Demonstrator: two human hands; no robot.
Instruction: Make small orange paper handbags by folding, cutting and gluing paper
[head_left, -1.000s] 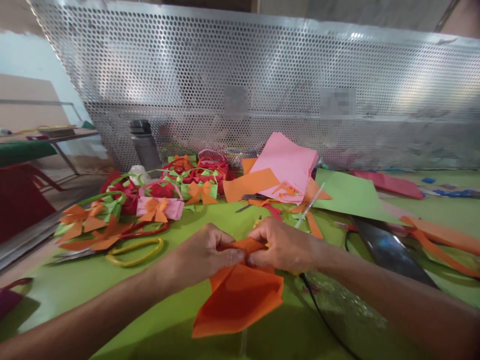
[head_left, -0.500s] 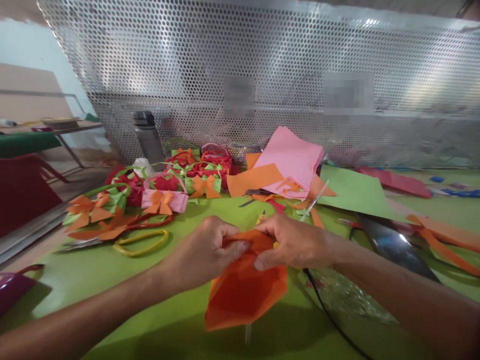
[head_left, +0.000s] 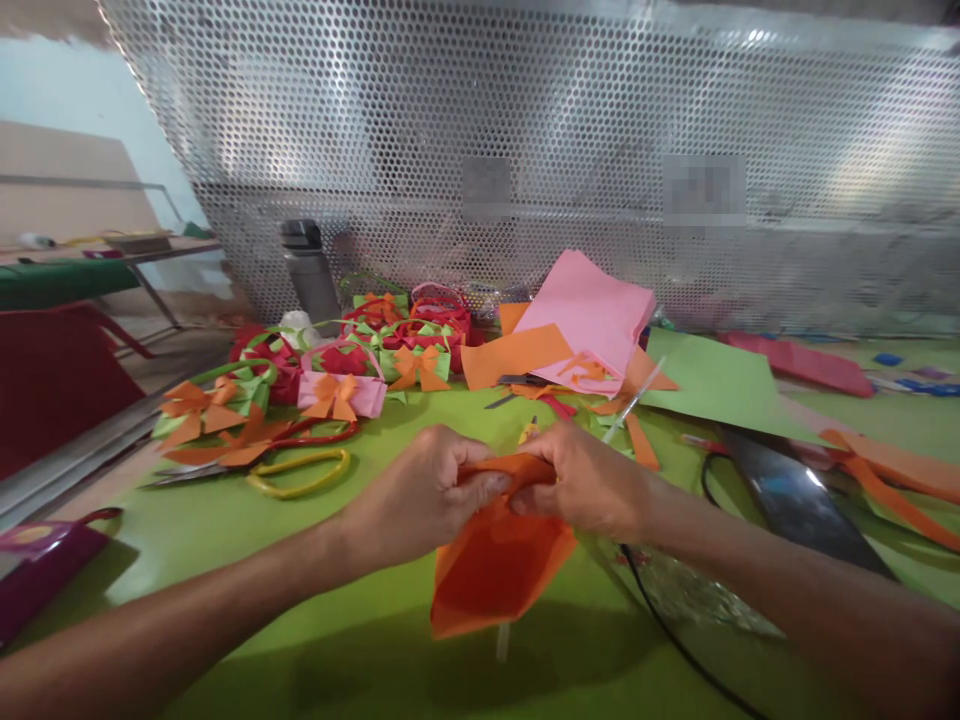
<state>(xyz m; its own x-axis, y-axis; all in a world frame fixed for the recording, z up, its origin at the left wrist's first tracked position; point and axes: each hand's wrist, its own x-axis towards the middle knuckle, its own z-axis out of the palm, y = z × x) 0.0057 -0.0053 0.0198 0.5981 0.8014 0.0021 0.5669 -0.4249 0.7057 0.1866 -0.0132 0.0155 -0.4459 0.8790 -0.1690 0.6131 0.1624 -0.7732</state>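
A folded orange paper piece [head_left: 502,575], open like a small pouch toward me, hangs between my hands above the green table. My left hand [head_left: 442,495] pinches its upper left edge, thumb in front. On the upper right, my right hand [head_left: 589,480] grips the same edge with thumb and fingers. Both thumbs sit close together near the middle of the fold. Just behind my right hand, the yellow tip of a tool [head_left: 529,430] shows; the hand hides the rest. A clear glue stick-like rod [head_left: 502,642] lies beneath the paper.
Small paper bags with bows [head_left: 341,397] crowd the back left, near scissors [head_left: 300,472] and a grey bottle [head_left: 309,270]. Pink sheets [head_left: 581,305] and a green sheet [head_left: 720,380] lie behind. At right are a dark phone-like slab [head_left: 799,495] and a black cable [head_left: 660,620].
The orange paper has tilted and its upper edge is now folded over between my fingers. My right thumb has shifted along the fold. The view has swung slightly left.
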